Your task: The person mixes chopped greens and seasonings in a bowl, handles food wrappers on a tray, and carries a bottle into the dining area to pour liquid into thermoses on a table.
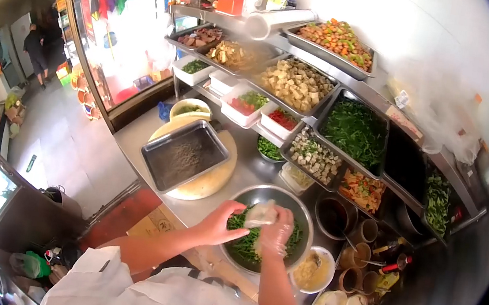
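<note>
Above a steel mixing bowl [309,235] of chopped green vegetables [240,244], my two hands are close together. My right hand [277,234] has a clear plastic glove on, and its fingers close on a crumpled whitish thing [260,215]; whether this is a bowl or thin plastic I cannot tell. Bare, with thumb and fingers apart, my left hand [224,222] is at the left side of the whitish thing; contact between them is unclear. Just right of the mixing bowl sits a white bowl [328,268] holding a pale yellow mixture and a spoon.
A steel tray [210,176] rests on a round board [222,177] at the left. Food pans [352,133] fill the rack behind. Sauce containers [350,280] and a red-capped bottle [390,267] stand at the right. Far left, another person [36,54] is in the corridor.
</note>
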### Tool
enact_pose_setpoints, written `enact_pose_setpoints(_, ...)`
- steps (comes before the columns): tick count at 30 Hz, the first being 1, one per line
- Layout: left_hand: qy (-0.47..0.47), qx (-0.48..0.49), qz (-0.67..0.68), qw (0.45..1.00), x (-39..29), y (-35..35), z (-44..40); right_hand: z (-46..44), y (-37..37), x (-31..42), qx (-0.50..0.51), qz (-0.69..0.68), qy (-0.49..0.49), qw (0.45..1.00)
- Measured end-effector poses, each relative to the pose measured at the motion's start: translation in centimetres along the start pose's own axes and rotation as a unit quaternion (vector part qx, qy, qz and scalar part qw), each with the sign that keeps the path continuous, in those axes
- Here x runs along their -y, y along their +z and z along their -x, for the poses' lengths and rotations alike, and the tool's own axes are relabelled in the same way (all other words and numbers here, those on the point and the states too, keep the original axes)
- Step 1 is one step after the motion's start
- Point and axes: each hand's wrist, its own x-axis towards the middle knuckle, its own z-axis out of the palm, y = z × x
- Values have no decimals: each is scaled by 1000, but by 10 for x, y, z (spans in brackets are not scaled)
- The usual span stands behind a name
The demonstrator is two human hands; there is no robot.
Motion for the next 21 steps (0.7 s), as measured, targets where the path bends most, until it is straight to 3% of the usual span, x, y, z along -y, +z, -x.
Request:
enact_pose_setpoints(2, -50, 18, 24, 998, 50, -19, -6, 8, 51, 5, 34, 28, -62, 997)
enact_pose_setpoints(4, -85, -44, -25, 995, 81, -60, -17, 10, 93, 33, 114, 57, -68, 989)
enact_pose_setpoints(6, -186, -115, 14, 976, 169, -107, -23, 10, 127, 73, 191, -17, 48, 980)
enact_pose_setpoints(8, -304, -123, 148, 933, 271, -166, -31, 10, 173, 73, 224, -95, 119, 962)
enact_pose_setpoints(10, -394, -17, 206, 896, 311, -234, -36, 14, 201, 85, 256, -146, 226, 929)
enact_pose_setpoints(12, -426, 26, 28, 904, 311, -286, -35, -1, 224, 112, 278, -179, 347, 878)
enact_pose_setpoints(13, -321, 66, -199, 924, 321, -310, -31, 3, 248, 97, 220, -279, 384, 852)
enact_pose_setpoints(14, -310, 80, -263, 910, 327, -321, -29, 6, 269, 83, 168, -341, 434, 816)
enact_pose_setpoints(16, -227, 53, -250, 940, 294, -338, -31, -1, 294, 84, 56, -453, 521, 721)
enact_pose_setpoints(18, -79, 45, -123, 988, 271, -329, -28, -13, 327, 91, 4, -470, 544, 695)
enact_pose_setpoints(21, 5, 38, -95, 995, 189, -315, -38, -23, 383, 93, -97, -465, 574, 667)
